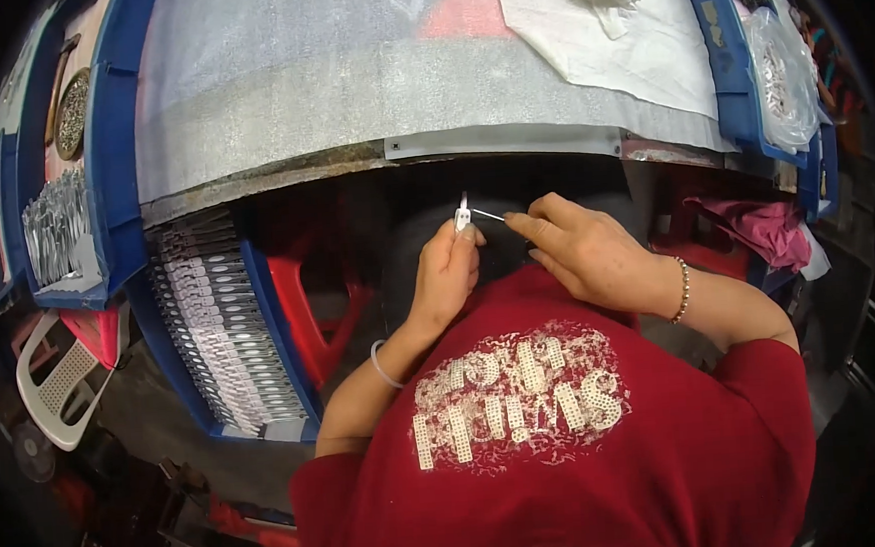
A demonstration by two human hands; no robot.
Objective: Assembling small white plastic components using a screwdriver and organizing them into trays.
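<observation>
My left hand is closed round a small white and metal piece, held upright in front of my lap just below the table edge. Its top end sticks out above my thumb and fingers. Facing it from the right, my right hand pinches a thin, light-coloured rod between thumb and fingers. The rod's tip points at the white piece; whether the two touch is too small to tell. What the piece is exactly does not show.
The table carries a pale sheet and a white cloth. Left stands a blue bin with rows of metal pieces, and a blue tray with thin metal parts. A red stool is beside my lap; a plastic bag lies right.
</observation>
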